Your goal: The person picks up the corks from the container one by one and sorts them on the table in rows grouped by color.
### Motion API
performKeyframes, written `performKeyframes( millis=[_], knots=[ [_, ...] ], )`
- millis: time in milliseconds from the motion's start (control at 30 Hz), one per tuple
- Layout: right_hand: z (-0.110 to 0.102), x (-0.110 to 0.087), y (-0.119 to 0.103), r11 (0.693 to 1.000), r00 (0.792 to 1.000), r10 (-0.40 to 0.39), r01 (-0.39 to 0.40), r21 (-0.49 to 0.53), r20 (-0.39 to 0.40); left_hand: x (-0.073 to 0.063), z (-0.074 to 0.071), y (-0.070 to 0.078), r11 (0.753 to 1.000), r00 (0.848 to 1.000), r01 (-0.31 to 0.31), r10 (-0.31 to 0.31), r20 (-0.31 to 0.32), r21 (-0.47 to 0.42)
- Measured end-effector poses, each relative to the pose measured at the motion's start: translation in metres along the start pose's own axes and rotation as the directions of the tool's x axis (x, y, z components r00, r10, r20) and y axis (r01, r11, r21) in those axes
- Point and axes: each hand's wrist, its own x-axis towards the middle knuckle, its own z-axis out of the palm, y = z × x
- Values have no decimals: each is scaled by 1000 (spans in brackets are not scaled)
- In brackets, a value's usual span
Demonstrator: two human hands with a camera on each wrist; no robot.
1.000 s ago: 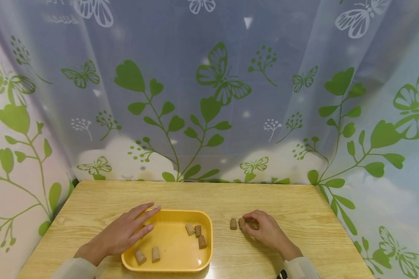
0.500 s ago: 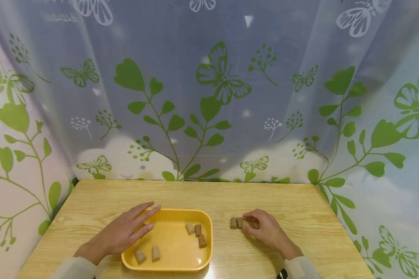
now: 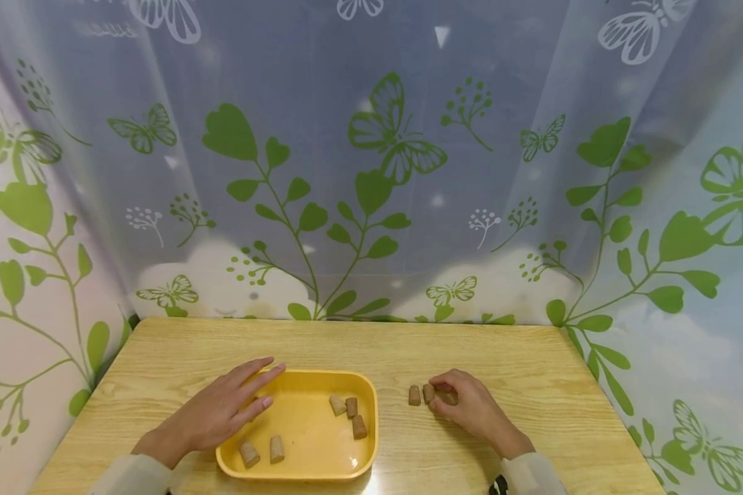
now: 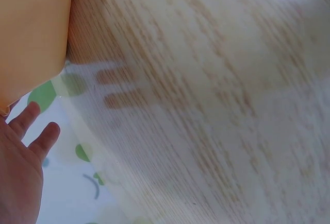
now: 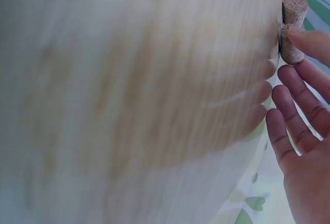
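In the head view my right hand (image 3: pixel 473 412) pinches a tapered cork (image 3: pixel 428 393) by its side between thumb and index finger, low at the table. A second cork (image 3: pixel 414 395) stands just left of it, a narrow gap between them. The right wrist view shows the thumb on the held cork (image 5: pixel 292 51), the other cork (image 5: pixel 295 7) beyond, and the remaining fingers extended. My left hand (image 3: pixel 213 412) lies with fingers spread over the left rim of a yellow tray (image 3: pixel 309 474). Inside that tray lie several corks (image 3: pixel 276 449), some lighter, some darker brown.
Under everything is a wood-grain table (image 3: pixel 501 350). A curtain (image 3: pixel 322 206) printed with leaves and butterflies hangs behind its far edge and along both sides. The tray's outer wall (image 4: pixel 36 23) fills the upper left of the left wrist view.
The pinched cork first slid left against the neighbouring cork, then back slightly right, leaving a small gap. My left hand and the tray have stayed put.
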Motion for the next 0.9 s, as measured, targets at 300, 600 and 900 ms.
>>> performKeyframes(
  millis=[300, 600, 900],
  knots=[
    [0, -2, 4, 1000, 1000, 12, -12, 6, -6, 0, 0, 0, 1000, 1000, -3, 3, 1, 2],
    [0, -2, 4, 1000, 1000, 8, -8, 11, -5, 1, -1, 0, 1000, 1000, -4, 4, 4, -1],
    [1, -2, 3, 1000, 1000, 9, -9, 14, -6, 0, 0, 0, 1000, 1000, 4, -4, 11, -15]
  ],
)
